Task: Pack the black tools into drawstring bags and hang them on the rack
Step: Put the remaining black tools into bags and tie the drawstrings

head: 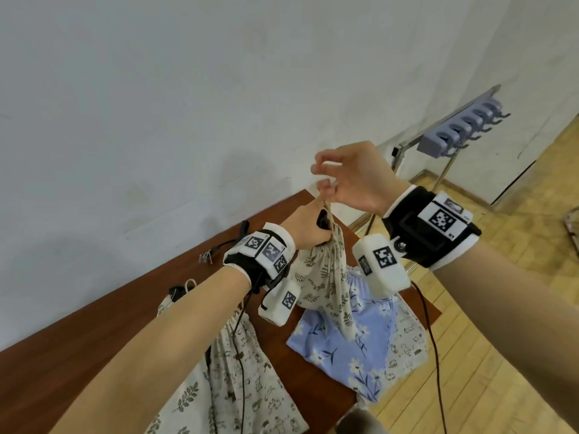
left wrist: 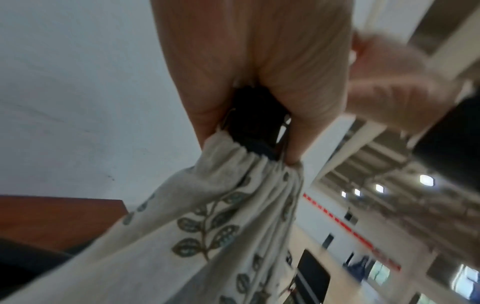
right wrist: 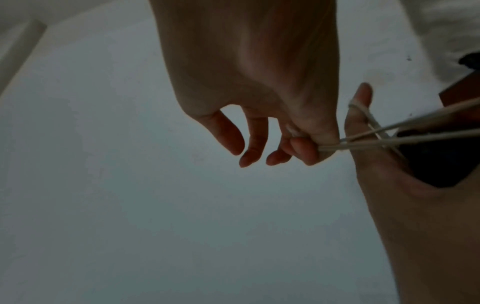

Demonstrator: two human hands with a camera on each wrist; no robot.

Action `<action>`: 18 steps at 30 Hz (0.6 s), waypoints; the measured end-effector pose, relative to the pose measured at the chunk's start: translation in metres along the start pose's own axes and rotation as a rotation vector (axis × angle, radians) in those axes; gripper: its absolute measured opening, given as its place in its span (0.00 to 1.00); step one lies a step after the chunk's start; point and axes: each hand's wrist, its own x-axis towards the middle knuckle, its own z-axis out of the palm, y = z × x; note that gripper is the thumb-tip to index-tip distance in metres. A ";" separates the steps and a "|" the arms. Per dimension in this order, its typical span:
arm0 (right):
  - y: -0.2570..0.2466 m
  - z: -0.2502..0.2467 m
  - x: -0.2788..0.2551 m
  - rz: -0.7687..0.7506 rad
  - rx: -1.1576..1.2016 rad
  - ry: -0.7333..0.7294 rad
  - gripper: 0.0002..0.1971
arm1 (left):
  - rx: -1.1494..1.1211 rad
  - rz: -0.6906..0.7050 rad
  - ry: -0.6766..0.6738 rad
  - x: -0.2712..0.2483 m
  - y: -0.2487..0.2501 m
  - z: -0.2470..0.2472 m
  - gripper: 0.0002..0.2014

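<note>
Over table [head: 103,311]: L hand [head: 305,228] grips bag neck [left wrist: 249,156], raised R hand [head: 354,177] pinches cord [right wrist: 389,136].

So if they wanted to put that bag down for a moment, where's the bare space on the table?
Bare wood lies along the wall side of the table, left of the animal-print bag. The right end is crowded: the blue floral bag covers it, and loose black tools sit near the far edge.

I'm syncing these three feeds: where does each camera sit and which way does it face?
Head: on the head, looking down at table, rack; both forearms show.
Left wrist: under the left hand, which grips the leaf-print bag.
Right wrist: under the right hand, which pinches the drawstring.
All share the bag's black tool.
</note>
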 end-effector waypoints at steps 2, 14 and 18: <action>-0.010 -0.007 0.000 -0.026 0.088 -0.008 0.05 | -0.149 0.047 -0.007 0.000 0.005 -0.011 0.42; -0.002 -0.014 -0.013 -0.115 0.134 -0.085 0.19 | -0.227 -0.017 0.496 -0.003 0.020 -0.022 0.06; 0.001 -0.025 -0.009 -0.107 -0.284 -0.008 0.18 | -0.256 -0.003 0.358 -0.003 0.022 -0.033 0.09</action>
